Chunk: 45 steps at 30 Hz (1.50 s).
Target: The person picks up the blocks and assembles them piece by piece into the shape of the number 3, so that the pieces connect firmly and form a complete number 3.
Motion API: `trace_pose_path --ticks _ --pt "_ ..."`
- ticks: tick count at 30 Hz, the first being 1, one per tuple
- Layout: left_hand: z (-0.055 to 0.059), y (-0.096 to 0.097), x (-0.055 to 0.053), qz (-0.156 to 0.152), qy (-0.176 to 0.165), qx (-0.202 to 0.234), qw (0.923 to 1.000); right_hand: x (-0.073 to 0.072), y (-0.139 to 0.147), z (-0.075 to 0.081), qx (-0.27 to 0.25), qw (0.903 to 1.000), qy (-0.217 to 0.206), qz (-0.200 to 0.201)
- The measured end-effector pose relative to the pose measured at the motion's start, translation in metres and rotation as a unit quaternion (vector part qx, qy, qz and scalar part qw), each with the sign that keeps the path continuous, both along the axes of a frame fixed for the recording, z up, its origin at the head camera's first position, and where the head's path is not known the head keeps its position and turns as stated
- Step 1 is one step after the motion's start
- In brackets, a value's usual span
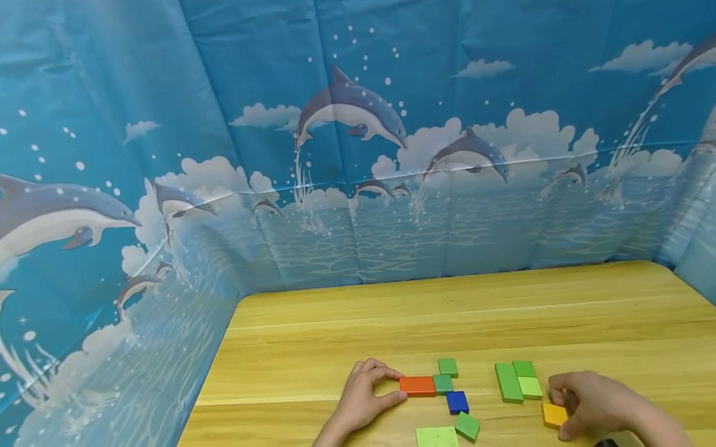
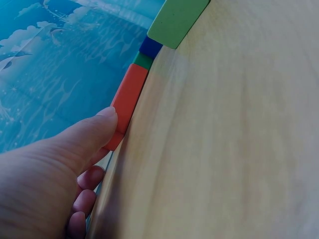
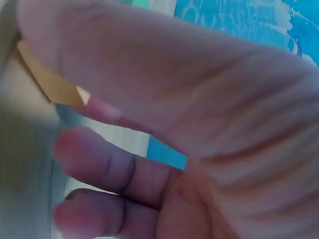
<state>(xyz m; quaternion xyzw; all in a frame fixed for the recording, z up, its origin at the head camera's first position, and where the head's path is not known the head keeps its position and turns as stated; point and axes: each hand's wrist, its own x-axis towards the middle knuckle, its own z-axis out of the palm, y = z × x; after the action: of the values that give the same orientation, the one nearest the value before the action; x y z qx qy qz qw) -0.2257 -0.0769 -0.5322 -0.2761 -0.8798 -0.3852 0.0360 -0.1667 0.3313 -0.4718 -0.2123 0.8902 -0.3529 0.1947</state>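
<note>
My left hand pinches the left end of a flat red block between thumb and fingers. In the left wrist view the thumb lies along the near side of that red block. A small green block stands against its right end, with a blue block just below. On the right, my right hand pinches a yellow-orange block by its right side. The right wrist view shows this yellow block partly hidden behind the thumb, the other fingers curled below it.
Left of the right hand lie a long green block, a small green block and a lime block, side by side. Nearer me are a lime rectangular block and a turned green block. Another green block sits farther back. A dolphin-print curtain borders the wooden table.
</note>
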Motion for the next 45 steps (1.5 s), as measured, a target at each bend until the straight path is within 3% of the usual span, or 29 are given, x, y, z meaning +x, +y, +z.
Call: trace_pose_path --ticks 4,18,25,29,37,45 --pt "0.0 0.0 0.0 0.002 0.0 0.0 1.0 0.004 -0.013 0.003 -0.013 0.9997 -0.001 0.022" --pt "-0.001 0.001 -0.001 0.001 0.005 0.0 1.0 0.016 -0.056 0.0 0.043 0.9941 0.087 0.048" --pt "-0.001 0.001 -0.001 0.001 0.005 -0.002 1.0 0.017 -0.078 0.003 0.049 0.9966 0.018 0.064" --pt "0.0 0.001 -0.001 0.001 0.007 -0.003 1.0 0.021 -0.093 0.0 0.022 0.9965 0.024 0.077" --pt "0.001 0.001 -0.001 0.001 0.008 -0.003 1.0 0.025 -0.117 -0.01 0.023 0.9835 0.123 0.13" --pt "0.001 0.0 -0.001 0.001 0.002 -0.005 1.0 0.032 -0.14 -0.012 0.037 0.9868 0.118 0.104"
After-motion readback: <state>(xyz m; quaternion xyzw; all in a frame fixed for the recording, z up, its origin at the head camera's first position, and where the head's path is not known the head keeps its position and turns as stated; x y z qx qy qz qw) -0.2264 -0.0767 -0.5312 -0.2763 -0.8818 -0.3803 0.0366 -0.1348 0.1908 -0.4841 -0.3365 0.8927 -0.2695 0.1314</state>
